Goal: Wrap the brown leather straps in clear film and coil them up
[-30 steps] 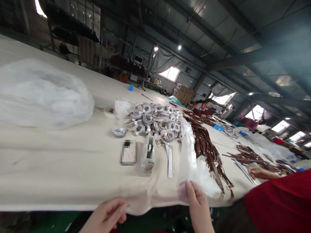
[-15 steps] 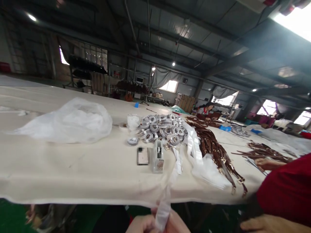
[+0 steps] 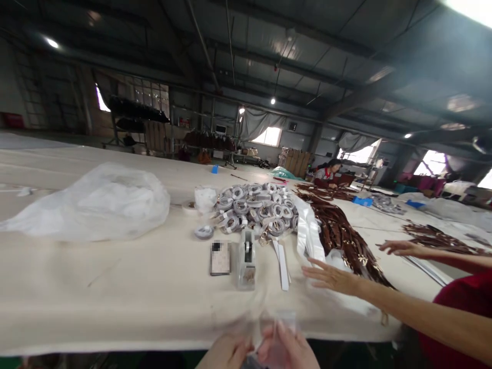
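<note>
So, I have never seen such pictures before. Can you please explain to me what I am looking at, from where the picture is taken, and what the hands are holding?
There is no machine here. A person wears a camera on the head, which looks forward and down, so this is that person's own view. At the bottom edge are the left hand and right hand, close together, pinching a thin clear plastic sleeve; it is blurred, so I cannot say more about it.

The long table is covered in pale cloth. On it lie a big clear plastic bag, a phone, a tape dispenser, a pile of coiled, wrapped belts and loose brown belts.

The bare arms on the right belong to a co-worker in red, whose hand reaches towards the brown belts.
</note>
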`<control>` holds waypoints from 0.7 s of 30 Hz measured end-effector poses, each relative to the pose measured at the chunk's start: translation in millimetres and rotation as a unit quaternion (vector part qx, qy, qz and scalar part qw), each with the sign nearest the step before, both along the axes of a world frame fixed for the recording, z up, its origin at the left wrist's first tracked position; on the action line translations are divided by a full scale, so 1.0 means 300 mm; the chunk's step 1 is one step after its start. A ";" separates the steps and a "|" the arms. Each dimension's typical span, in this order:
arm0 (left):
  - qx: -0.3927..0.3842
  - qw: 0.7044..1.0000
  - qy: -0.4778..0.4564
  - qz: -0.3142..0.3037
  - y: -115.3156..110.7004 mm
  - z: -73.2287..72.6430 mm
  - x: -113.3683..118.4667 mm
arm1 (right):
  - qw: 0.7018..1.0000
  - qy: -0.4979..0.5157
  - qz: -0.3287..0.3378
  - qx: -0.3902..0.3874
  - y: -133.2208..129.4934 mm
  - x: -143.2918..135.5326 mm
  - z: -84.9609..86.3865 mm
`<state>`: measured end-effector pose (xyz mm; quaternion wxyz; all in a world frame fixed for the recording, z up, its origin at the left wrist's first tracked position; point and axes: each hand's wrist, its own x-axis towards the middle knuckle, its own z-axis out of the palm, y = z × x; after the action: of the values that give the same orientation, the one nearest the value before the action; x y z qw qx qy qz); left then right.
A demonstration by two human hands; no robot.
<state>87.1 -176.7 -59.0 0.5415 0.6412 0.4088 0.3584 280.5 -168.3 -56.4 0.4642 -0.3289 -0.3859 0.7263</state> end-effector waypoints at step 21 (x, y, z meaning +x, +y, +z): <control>-0.234 0.966 -0.105 0.031 -0.144 -0.103 -0.035 | 0.984 -0.142 0.090 -0.053 -0.187 -0.139 -0.064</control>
<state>76.5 -219.8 -89.9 0.7048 0.4428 0.4417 0.3348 238.7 -224.3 -75.7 0.3193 -0.4169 -0.4368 0.7304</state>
